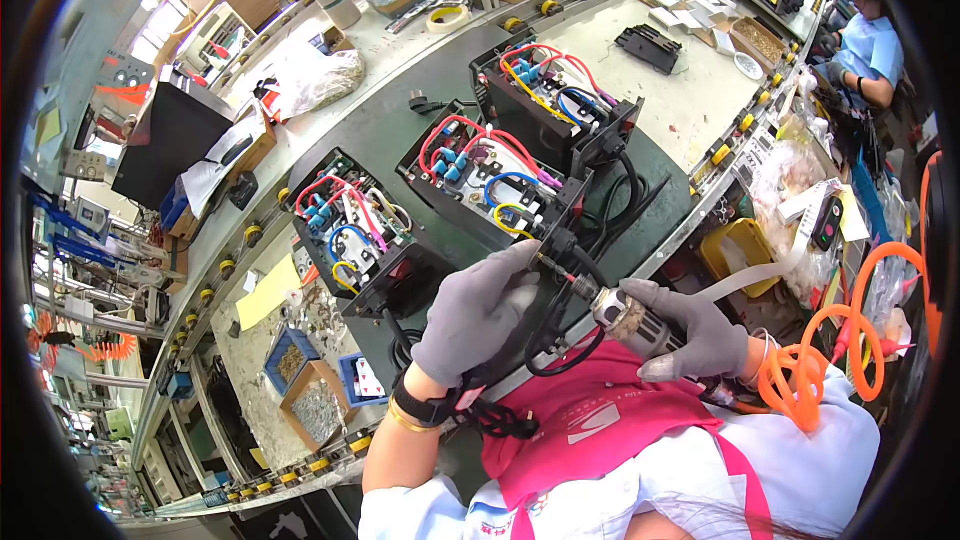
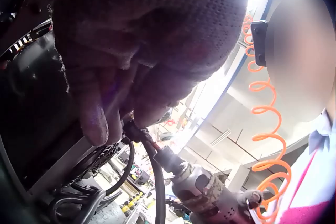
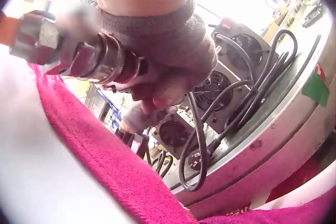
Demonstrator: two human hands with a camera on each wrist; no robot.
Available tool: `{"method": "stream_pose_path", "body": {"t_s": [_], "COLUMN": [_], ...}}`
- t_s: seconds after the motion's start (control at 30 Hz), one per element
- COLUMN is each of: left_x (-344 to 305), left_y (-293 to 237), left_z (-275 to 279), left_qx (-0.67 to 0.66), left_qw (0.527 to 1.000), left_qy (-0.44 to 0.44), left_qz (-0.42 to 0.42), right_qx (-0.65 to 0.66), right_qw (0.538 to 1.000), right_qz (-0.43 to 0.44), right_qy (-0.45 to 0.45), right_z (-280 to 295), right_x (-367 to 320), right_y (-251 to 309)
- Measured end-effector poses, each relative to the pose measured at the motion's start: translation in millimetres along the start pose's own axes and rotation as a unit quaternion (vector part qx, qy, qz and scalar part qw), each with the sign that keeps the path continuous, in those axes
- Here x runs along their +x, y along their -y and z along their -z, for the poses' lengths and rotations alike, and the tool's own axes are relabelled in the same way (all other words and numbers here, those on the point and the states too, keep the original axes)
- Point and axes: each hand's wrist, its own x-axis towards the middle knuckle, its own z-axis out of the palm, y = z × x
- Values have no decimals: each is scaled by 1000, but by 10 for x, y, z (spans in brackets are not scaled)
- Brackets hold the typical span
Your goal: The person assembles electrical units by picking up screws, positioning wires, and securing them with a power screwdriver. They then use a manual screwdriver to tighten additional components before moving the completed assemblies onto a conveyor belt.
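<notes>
My gloved right hand grips an air screwdriver, its bit angled toward my left hand. An orange coiled hose runs from the tool's rear. My gloved left hand has its fingers bent, thumb and fingertips pinching around the front of the bit; whether a screw sits there I cannot tell. Both hands are at the end of the middle open electrical unit, a black box with red, blue and yellow wires. Its black power cord loops down beside the tool.
Similar open units stand on the left and at the back. All rest on a green board over a roller conveyor. Bins of small parts lie at left. A yellow bin stands at right. Another person works at far right.
</notes>
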Motion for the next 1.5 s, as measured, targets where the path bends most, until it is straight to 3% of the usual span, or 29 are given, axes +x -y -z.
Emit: {"method": "stream_pose_path", "body": {"t_s": [0.17,0.27,0.3,0.37,0.43,0.5,0.57,0.63,0.73,0.83,0.97,1.0,1.1,1.17,1.23,1.37,1.5], "left_x": [-105,-418,-616,-1044,-1416,-1746,-1824,-1803,-1560,-1399,-1390,-1418,-1483,-1530,-1419,-1240,-1002], "left_y": [-105,-328,-222,-209,160,692,970,1314,1372,1531,1615,1650,1678,1625,834,-66,-143], "left_z": [6,127,263,533,740,749,688,661,670,643,613,617,652,684,695,266,-183], "left_qx": [-35,-117,-88,-174,-110,-41,-83,-16,92,111,250,258,169,3,-119,-264,-390], "left_qw": [998,977,968,899,848,857,852,876,887,906,880,887,891,888,874,885,845], "left_qy": [4,-159,-231,-384,-482,-463,-422,-383,-323,-280,-242,-253,-301,-352,-393,-350,-301], "left_qz": [42,74,48,114,190,224,298,294,316,296,323,288,294,297,261,159,209], "right_qx": [-13,-14,25,74,111,135,151,154,157,102,95,86,69,34,-22,-50,-69], "right_qw": [999,997,997,996,993,991,989,988,987,994,995,996,996,997,996,991,983], "right_qz": [41,75,64,43,10,7,-1,-9,-4,24,18,19,14,23,52,75,87], "right_qy": [-17,-24,-29,-40,-45,-20,-4,4,15,31,28,31,47,62,75,103,144], "right_z": [-35,-64,-95,-137,-201,-237,-280,-359,-420,-386,-426,-428,-445,-426,-409,-446,-445], "right_x": [-39,-102,-108,-180,-253,-255,-228,-195,-189,-196,-186,-169,-134,-119,-88,-30,-29], "right_y": [-75,-193,-213,-262,-292,-352,-343,-265,-272,-334,-309,-306,-266,-271,-266,-197,-272]}}
